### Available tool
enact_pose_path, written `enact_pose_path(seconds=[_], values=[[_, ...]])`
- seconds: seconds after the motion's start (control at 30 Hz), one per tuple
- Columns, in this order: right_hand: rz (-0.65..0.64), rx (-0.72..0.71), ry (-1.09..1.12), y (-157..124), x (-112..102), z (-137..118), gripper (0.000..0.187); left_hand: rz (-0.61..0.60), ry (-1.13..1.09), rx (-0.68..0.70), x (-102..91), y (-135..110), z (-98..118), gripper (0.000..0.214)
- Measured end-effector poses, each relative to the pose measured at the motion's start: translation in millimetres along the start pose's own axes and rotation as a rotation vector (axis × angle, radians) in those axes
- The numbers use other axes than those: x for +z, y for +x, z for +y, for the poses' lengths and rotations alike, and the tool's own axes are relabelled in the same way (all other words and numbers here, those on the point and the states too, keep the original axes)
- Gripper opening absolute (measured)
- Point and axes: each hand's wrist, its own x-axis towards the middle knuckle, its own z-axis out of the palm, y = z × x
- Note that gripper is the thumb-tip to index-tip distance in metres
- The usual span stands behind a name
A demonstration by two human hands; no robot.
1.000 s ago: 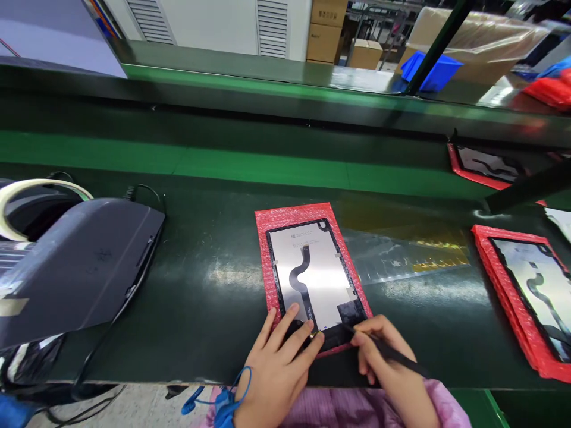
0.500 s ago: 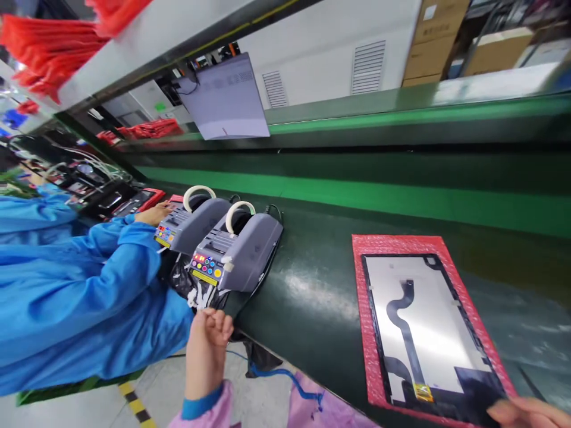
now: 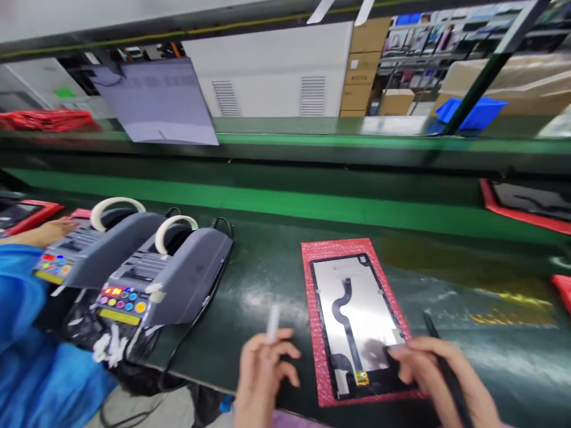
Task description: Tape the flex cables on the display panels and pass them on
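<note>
A display panel (image 3: 357,309), silver-backed with a black flex cable, lies on a red bubble-wrap sheet (image 3: 314,297) on the dark green bench. My left hand (image 3: 263,371) is raised just left of the sheet, pinching a short whitish strip of tape (image 3: 272,324) that stands up from the fingers. Over the panel's near right corner rests my right hand (image 3: 439,374), closed round a thin black stylus-like tool (image 3: 446,368), its fingertips touching the panel.
Two grey tape dispensers (image 3: 178,279) with coloured buttons and white tape rolls stand at the left. A co-worker's blue sleeve (image 3: 27,333) and hand (image 3: 49,230) are at far left. More red-wrapped panels (image 3: 526,205) lie at right. A green conveyor strip (image 3: 312,205) runs behind.
The view has swung back from the left toward the panel. My left hand has come from the dispensers with a strip of tape to beside the red sheet. My right hand stays at the panel's corner.
</note>
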Motion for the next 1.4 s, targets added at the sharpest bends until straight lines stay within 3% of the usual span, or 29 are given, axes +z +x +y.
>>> enact_pose_path(seconds=[0.03,0.1,0.2,0.33,0.4,0.53,0.67,0.83,1.03,1.2,1.4], values=[[-0.116,0.011,0.010,10,6,-7,0.021,-0.199,0.035,-0.005,16.5,-10,-11,0.035],[-0.329,0.077,0.054,28,19,-20,0.029,-0.440,0.081,-0.021,41.7,-23,-26,0.042],[-0.456,0.201,0.144,48,39,-40,0.041,-0.574,0.050,-0.063,57.5,-27,-35,0.044],[-0.329,0.209,0.186,64,47,-55,0.054,-0.615,0.007,-0.057,51.7,-17,-31,0.045],[-0.271,0.178,0.141,74,45,-53,0.056,-0.617,0.131,0.039,46.4,-10,-23,0.044],[-0.426,0.159,-0.007,89,46,-32,0.054,-0.622,0.537,0.318,41.8,4,-1,0.039],[-0.506,0.109,-0.123,91,54,-9,0.051,-0.627,0.782,0.435,43.2,14,10,0.046],[-0.530,0.081,-0.219,89,57,2,0.041,-0.570,1.095,0.571,47.4,19,3,0.056],[-0.487,0.099,-0.255,87,62,3,0.035,-0.434,1.333,0.685,54.4,16,-12,0.042],[-0.370,0.105,-0.349,99,73,-3,0.038,-0.482,1.417,0.657,50.0,15,-16,0.047],[0.069,-0.049,-0.681,143,52,-6,0.033,-0.503,1.487,0.778,45.5,19,-12,0.051]])
